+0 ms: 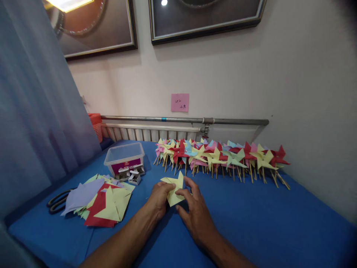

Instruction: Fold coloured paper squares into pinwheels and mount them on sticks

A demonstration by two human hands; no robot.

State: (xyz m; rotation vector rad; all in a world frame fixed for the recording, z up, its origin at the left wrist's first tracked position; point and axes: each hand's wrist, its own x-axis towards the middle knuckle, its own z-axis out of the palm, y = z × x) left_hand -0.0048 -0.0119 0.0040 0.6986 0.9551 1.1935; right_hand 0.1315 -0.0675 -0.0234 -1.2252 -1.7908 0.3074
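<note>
A pale yellow paper pinwheel [173, 198] is between my two hands, a little above the blue tabletop. My left hand [159, 197] grips it, the thumb pressed on its middle. My right hand [196, 208] is at its right side with fingers spread and curved, the fingertips at the paper's edge. Beyond my hands stands a long row of finished pinwheels [214, 158] in red, yellow, pink, blue and green on thin sticks. To the left lies a pile of cut paper sheets [96, 204] in purple, red, yellow and green.
Black-handled scissors [57, 201] stick out from under the paper pile. A clear plastic tub [124, 153] stands behind it, with small open boxes [135, 177] of pins beside it. Metal pipes [178, 120] run along the wall. A blue curtain [41, 96] hangs at left.
</note>
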